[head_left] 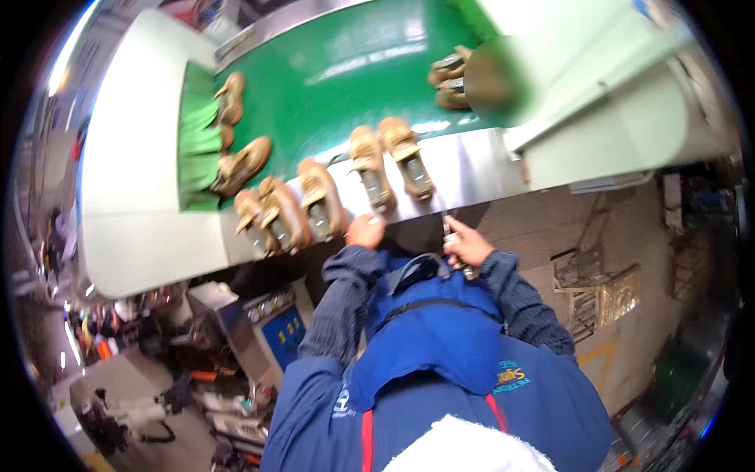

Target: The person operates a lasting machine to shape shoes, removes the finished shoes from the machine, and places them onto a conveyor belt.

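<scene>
Tan shoes with grey lasts inside stand in a row on the metal ledge along the green conveyor belt (338, 63). My left hand (366, 231) is curled closed at the ledge's near edge, just below a tan shoe (372, 169); whatever its fingers may hold is hidden. Another shoe (406, 157) stands to the right of that one, with a third shoe (321, 198) to its left. In my right hand (469, 244), in front of the ledge, is a slim tool (449, 230) with a thin tip pointing up toward the shoes. Its exact kind is unclear.
More tan shoes lie on the belt at the left (244, 164) and right (450, 93), the latter partly covered by a blurred round patch. White housings (141, 165) flank the belt, with green strip curtains (198, 134). A grey-blue cabinet (275, 330) stands below left.
</scene>
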Action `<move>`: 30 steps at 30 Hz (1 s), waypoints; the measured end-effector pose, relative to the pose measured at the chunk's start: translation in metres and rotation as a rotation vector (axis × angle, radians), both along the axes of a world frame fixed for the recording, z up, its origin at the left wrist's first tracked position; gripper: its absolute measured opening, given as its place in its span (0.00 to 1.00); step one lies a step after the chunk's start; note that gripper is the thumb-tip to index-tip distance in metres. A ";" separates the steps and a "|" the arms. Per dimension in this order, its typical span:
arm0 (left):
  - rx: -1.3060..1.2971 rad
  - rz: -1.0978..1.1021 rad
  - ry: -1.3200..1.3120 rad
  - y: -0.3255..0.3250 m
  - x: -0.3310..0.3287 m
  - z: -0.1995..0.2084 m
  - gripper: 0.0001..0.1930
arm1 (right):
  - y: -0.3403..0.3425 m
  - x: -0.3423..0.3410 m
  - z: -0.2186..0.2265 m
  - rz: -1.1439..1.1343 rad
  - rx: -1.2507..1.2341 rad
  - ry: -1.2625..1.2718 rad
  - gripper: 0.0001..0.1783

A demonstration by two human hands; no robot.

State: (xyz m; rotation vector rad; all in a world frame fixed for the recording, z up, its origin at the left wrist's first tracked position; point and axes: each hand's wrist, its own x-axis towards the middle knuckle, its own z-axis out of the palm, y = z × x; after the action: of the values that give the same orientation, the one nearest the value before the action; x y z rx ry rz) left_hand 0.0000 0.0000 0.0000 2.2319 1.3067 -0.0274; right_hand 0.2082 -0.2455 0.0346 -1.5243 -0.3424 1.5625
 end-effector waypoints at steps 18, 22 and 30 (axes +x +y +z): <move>-0.094 1.302 -1.097 -0.267 -0.265 0.245 0.12 | -0.038 0.119 -0.076 0.215 0.349 -1.003 0.36; 0.282 1.640 -1.124 -0.363 -0.318 0.267 0.14 | 0.033 0.114 0.003 0.152 0.137 -0.810 0.38; 0.692 2.068 -0.903 -0.446 -0.507 0.277 0.17 | 0.117 0.024 0.126 0.007 0.409 -0.742 0.37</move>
State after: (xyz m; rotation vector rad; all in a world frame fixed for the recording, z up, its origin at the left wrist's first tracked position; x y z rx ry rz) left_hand -0.5068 -0.4461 0.2765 0.0011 2.3111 1.9477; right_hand 0.2326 -0.1283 0.1610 -1.7063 -1.0139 0.8010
